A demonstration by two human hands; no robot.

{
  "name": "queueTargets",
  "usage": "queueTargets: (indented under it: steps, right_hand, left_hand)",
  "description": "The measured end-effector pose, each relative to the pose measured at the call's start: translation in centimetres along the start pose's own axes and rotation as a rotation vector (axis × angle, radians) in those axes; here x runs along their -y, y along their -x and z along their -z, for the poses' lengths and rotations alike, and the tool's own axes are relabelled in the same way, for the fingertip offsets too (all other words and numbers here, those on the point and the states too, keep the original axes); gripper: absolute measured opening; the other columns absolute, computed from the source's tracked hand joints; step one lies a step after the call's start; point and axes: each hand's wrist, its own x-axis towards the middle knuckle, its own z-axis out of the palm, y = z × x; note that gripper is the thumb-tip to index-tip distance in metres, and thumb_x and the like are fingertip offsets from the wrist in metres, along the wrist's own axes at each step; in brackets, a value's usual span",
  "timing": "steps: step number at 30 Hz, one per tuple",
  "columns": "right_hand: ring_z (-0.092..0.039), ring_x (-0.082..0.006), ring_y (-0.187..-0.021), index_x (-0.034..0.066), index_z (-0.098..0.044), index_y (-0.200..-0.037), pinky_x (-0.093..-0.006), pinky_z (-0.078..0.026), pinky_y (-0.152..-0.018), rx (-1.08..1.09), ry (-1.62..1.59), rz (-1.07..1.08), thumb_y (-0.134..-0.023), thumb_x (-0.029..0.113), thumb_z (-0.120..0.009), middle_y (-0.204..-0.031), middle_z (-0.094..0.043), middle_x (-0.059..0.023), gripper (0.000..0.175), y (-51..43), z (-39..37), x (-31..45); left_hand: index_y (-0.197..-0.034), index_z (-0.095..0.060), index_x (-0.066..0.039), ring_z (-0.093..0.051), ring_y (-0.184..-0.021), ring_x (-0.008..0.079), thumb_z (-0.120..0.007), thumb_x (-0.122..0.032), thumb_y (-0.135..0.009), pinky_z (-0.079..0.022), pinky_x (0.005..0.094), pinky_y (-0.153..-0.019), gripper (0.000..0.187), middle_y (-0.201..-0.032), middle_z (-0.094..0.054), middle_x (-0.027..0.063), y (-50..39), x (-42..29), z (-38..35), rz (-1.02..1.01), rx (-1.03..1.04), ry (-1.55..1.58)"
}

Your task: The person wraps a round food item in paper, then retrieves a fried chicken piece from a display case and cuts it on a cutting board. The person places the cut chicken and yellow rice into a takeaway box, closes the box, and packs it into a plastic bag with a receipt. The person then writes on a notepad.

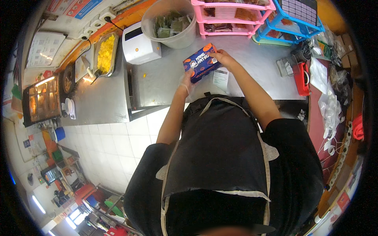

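Observation:
A blue and orange printed cardboard food box (202,65) is held tilted above the steel counter between my two hands. My left hand (186,81), in what looks like a clear thin glove, grips the box's lower left end. At the upper right end, my right hand (223,59) holds the box with its fingers on the printed face. A white printed paper slip (220,79) lies on the steel counter (165,88) just below the box, close to my right wrist. Behind the box stands a translucent plastic tub (184,41) with several green packets in it.
A white label printer (140,48) and a tray of yellow food (105,54) stand left. A knife (87,66) lies beside the tray. Pink (230,17) and blue racks (291,32) stand at the back. A red tape dispenser (301,79) is at the right.

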Motion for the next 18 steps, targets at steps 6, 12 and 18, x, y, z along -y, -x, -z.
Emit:
queueTargets:
  steps: [6, 12, 18]
  right_hand:
    - [-0.062, -0.0239, -0.109, 0.0045, -0.044, -0.141, -0.0471, -0.054, -0.087, -0.116, 0.036, -0.006, -0.081, 0.042, -0.074, -0.126, -0.062, -0.0134, 0.077, 6.5, 2.3, 5.0]
    - [-0.066, -0.0198, -0.095, 0.0157, -0.046, -0.144, -0.0394, -0.058, -0.074, -0.045, 0.129, 0.176, -0.083, 0.048, -0.068, -0.120, -0.065, -0.0089, 0.072, 11.2, 6.7, 5.5]
    - [-0.064, -0.0269, -0.101, 0.0033, -0.060, -0.127, -0.0423, -0.053, -0.087, -0.505, 0.138, 0.471, -0.086, 0.046, -0.071, -0.112, -0.067, -0.0145, 0.061, 16.3, 18.1, -1.7]
  left_hand:
    - [-0.131, -0.052, -0.009, -0.061, -0.103, 0.0271, -0.067, -0.049, -0.091, -0.055, 0.0459, -0.088, 0.058, -0.119, -0.062, 0.0125, 2.8, -4.4, -5.2, 0.220, 0.122, 0.273]
    - [-0.128, -0.055, -0.006, -0.064, -0.102, 0.0320, -0.076, -0.040, -0.085, -0.057, 0.0462, -0.090, 0.058, -0.113, -0.065, 0.0153, 4.3, -5.0, -10.3, 0.275, 0.227, 0.339]
    - [-0.128, -0.055, -0.007, -0.068, -0.099, 0.0298, -0.065, -0.037, -0.094, -0.060, 0.0386, -0.079, 0.047, -0.114, -0.068, 0.0129, 5.6, -2.1, -16.9, 0.226, 0.299, 0.319]
